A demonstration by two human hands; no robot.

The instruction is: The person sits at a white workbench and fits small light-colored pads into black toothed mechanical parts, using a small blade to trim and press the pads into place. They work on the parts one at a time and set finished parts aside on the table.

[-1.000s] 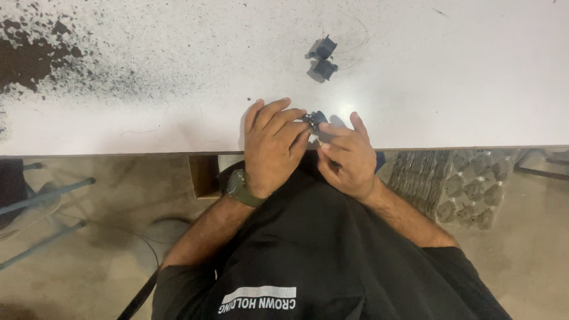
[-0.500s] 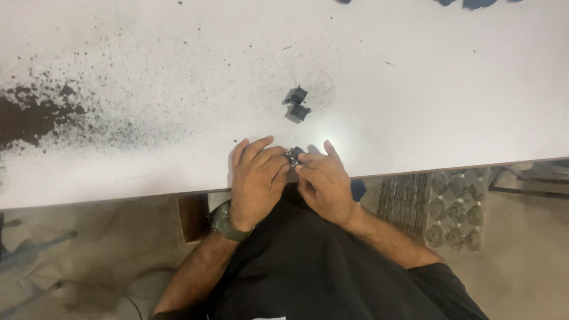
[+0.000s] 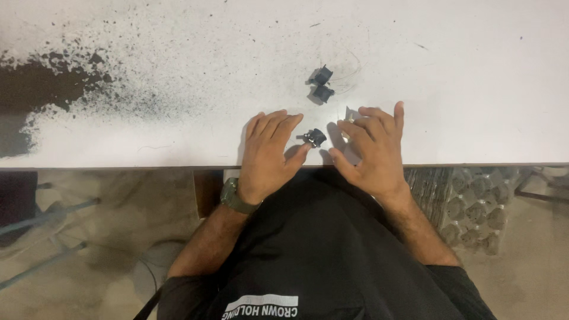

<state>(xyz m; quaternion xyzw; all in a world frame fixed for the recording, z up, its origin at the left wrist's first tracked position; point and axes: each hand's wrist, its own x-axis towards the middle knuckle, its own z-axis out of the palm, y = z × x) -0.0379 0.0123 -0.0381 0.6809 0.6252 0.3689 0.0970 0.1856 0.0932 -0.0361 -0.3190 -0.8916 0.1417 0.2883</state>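
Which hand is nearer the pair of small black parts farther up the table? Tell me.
Right. The right hand lies just below and right of the pair of black parts; the left hand sits lower and left, farther off.

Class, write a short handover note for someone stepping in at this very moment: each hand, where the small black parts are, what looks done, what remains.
Left hand: flat on the white table, thumb tip touching a small black part.
Right hand: open, fingers spread, just right of that part, holding nothing.
Two more black parts lie together farther up the table.
Done: none looks joined.
Left: all three parts lie loose.
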